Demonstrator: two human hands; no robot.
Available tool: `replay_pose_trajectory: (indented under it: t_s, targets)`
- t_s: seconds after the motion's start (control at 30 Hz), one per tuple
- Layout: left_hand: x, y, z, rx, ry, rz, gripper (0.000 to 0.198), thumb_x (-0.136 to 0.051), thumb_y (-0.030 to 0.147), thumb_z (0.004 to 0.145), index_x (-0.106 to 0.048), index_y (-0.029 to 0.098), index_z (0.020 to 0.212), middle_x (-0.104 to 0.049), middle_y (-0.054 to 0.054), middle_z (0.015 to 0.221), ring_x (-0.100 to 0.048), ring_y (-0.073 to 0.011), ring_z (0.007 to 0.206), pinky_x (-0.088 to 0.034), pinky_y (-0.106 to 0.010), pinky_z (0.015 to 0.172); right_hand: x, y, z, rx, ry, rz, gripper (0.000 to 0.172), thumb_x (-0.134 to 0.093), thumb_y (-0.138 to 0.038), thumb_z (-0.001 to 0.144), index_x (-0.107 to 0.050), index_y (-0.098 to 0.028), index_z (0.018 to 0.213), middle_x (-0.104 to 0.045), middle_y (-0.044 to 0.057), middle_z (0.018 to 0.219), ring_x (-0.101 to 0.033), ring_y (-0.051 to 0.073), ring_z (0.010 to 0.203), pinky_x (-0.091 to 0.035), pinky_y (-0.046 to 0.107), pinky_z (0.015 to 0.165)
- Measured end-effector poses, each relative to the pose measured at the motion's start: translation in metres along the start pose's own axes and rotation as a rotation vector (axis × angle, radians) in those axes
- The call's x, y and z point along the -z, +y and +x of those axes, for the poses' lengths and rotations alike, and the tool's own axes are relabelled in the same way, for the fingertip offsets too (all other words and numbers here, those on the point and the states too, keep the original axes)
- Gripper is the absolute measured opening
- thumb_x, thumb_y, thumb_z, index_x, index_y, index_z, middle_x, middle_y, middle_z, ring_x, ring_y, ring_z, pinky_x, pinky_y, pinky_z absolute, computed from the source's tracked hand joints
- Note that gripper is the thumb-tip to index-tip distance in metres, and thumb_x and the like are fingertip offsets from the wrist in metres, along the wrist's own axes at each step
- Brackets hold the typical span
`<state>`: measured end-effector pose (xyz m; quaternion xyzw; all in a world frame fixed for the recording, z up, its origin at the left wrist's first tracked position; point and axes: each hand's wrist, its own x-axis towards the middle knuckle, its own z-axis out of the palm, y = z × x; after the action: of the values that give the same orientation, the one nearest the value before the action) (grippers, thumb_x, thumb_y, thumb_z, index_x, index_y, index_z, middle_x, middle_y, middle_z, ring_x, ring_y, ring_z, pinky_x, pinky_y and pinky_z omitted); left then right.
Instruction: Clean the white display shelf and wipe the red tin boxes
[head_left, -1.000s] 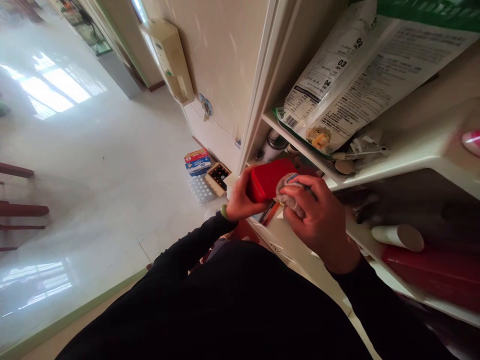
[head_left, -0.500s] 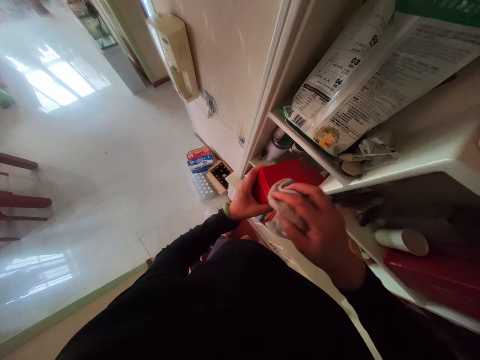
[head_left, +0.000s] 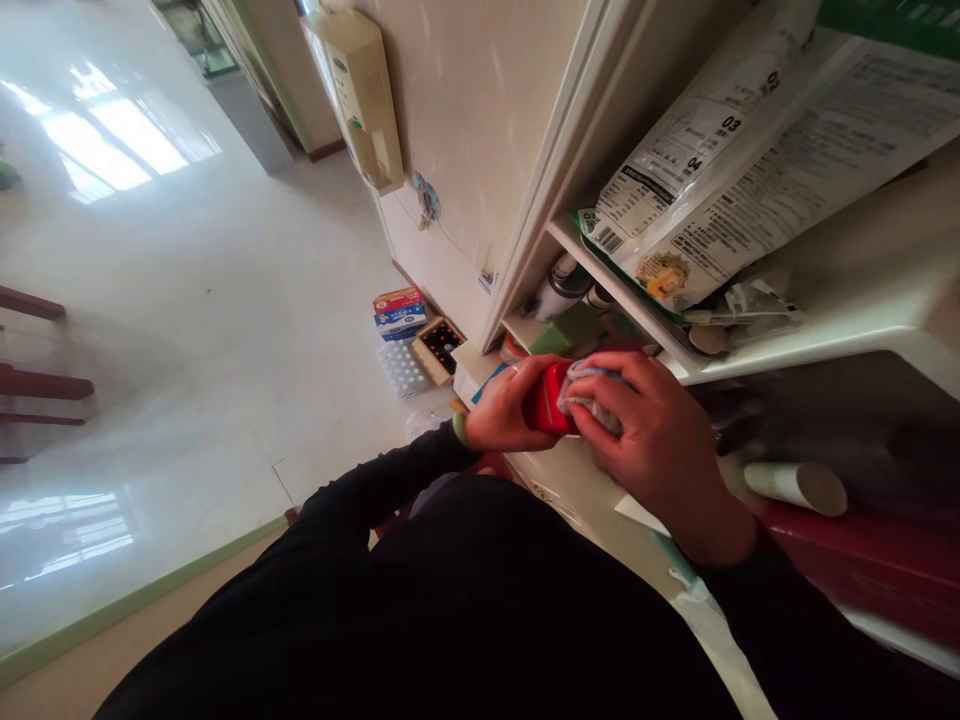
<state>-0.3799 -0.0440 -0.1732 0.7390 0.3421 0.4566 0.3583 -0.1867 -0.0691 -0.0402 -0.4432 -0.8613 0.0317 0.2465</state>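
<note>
left hand (head_left: 504, 410) grips the red box (head_left: 546, 400) steady, so the right hand (head_left: 651, 440) presses its cloth (head_left: 592, 400) against it.

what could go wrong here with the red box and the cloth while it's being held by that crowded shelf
The left hand grips the red box only at one end, in the air, while the right hand presses a cloth on it; a hard rub might knock it loose. The printed bags overhang the shelf edge just above the hands, so a raised elbow or box could drag them down. The cardboard tube lies near the right wrist and might roll off if bumped.
</note>
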Motion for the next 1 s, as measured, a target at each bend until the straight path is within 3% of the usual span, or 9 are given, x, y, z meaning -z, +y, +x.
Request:
replay_pose_trajectory:
  t_s: [0.17, 0.37, 0.57, 0.77, 1.0]
  targets:
    - [0.004, -0.001, 0.002, 0.003, 0.029, -0.001, 0.093, -0.089, 0.032, 0.072, -0.051, 0.022, 0.156, -0.077, -0.012, 0.142, -0.079, -0.0341, 0.123, -0.064, -0.045, 0.107, -0.004, -0.001, 0.011, -0.012, 0.054, -0.029, 0.011, -0.067, -0.021, 0.108, -0.078, -0.023, 0.110, -0.077, 0.012, 0.125, -0.074, 0.031, 0.109, -0.062, 0.048, 0.093]
    - [0.013, -0.008, -0.002, 0.024, -0.027, 0.011, 0.093, -0.090, 0.034, 0.072, -0.054, 0.022, 0.157, -0.074, -0.015, 0.149, -0.076, -0.0373, 0.131, -0.062, -0.048, 0.112, 0.001, -0.008, -0.006, 0.145, -0.028, -0.048, 0.016, -0.069, -0.013, 0.106, -0.078, -0.022, 0.116, -0.077, 0.009, 0.123, -0.068, 0.027, 0.099, -0.058, 0.042, 0.087]
    - [0.006, -0.009, 0.003, -0.026, -0.067, -0.112, 0.096, -0.097, 0.037, 0.067, -0.056, 0.021, 0.153, -0.079, -0.014, 0.136, -0.080, -0.0351, 0.117, -0.065, -0.046, 0.102, 0.003, 0.001, 0.018, 0.143, 0.034, -0.160, 0.015, -0.067, -0.019, 0.109, -0.080, -0.022, 0.113, -0.078, 0.011, 0.127, -0.067, 0.029, 0.102, -0.056, 0.045, 0.089]
    - [0.013, -0.013, 0.001, 0.010, -0.054, -0.061, 0.095, -0.092, 0.039, 0.072, -0.054, 0.022, 0.158, -0.076, -0.015, 0.147, -0.077, -0.0377, 0.128, -0.063, -0.049, 0.109, 0.007, -0.004, 0.001, 0.217, -0.073, -0.100, 0.016, -0.069, -0.015, 0.108, -0.080, -0.021, 0.119, -0.078, 0.009, 0.126, -0.064, 0.025, 0.099, -0.055, 0.039, 0.085]
    - [0.006, -0.016, 0.001, -0.012, -0.063, -0.115, 0.100, -0.097, 0.043, 0.068, -0.056, 0.021, 0.157, -0.079, -0.014, 0.136, -0.080, -0.0343, 0.116, -0.065, -0.045, 0.100, 0.000, 0.008, 0.019, 0.067, -0.047, -0.076, 0.021, -0.063, -0.023, 0.110, -0.082, -0.026, 0.117, -0.078, 0.010, 0.131, -0.069, 0.031, 0.108, -0.057, 0.049, 0.095]
